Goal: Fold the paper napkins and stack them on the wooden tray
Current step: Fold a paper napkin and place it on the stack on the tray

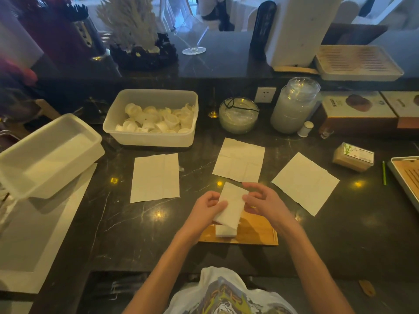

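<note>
While we hold it above the flat wooden tray (256,234), the white folded paper napkin (232,203) is a narrow creased strip, its long axis running away from us, slightly tilted; left hand (205,208) and right hand (263,199) pinch its sides.

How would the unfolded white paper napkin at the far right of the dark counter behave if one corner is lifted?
The flat white paper napkin on the right looks thin, so it would probably droop rather than stay stiff. It likely weighs almost nothing and could slide easily on the glossy dark stone counter. Its visible fold creases suggest it may bend along them.
</note>
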